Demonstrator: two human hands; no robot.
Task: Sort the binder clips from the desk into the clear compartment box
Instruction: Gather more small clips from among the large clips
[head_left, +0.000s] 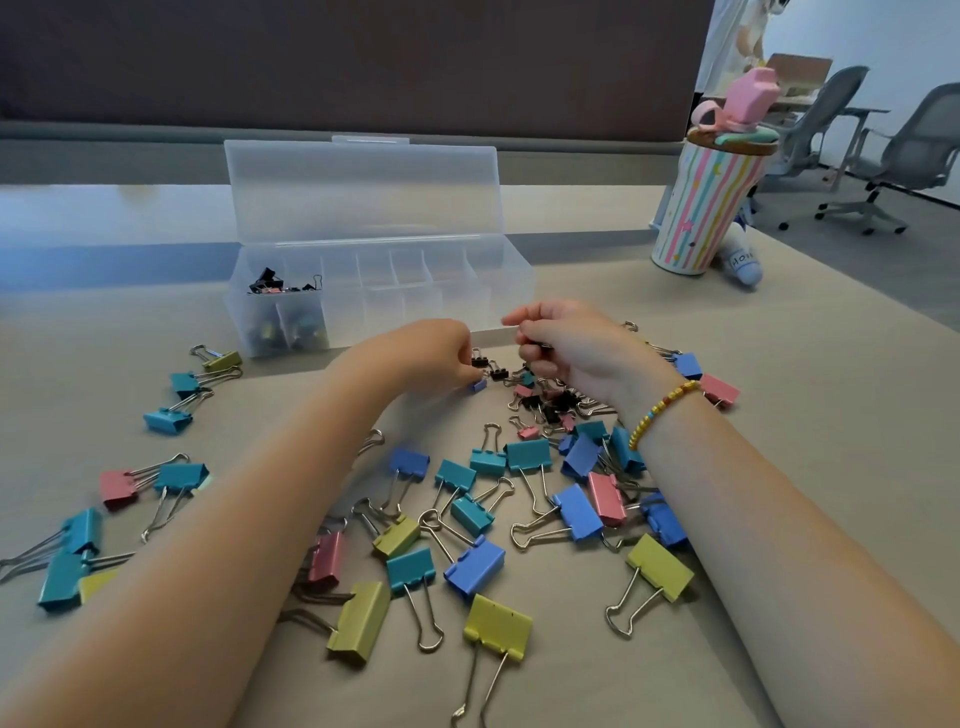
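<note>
Left hand: fingers curled, tips pinching a small blue binder clip that lies on the desk, just in front of the box.
Right hand: fingers curled in, closed on something small and dark, probably a small black clip; the grip is too hidden to be sure. A beaded bracelet circles this wrist.
Clear compartment box: stands open on the desk beyond both hands, lid upright. The rear left compartment holds a few small black clips and one pink one; two front left compartments hold dark items too blurred to name.
Small clips: a heap of black, pink and teal ones lies under and just beside the right hand.
Large clips, near side: four yellow-green, about five blue, about five teal and two pink between the forearms, among them a yellow-green clip nearest the camera.
Large clips, left side: nine or so lie scattered, mostly teal, with one pink clip.
Striped cup: one, at the far right of the desk, with a pink topper on its lid.
Office chairs: two, beyond the desk.
</note>
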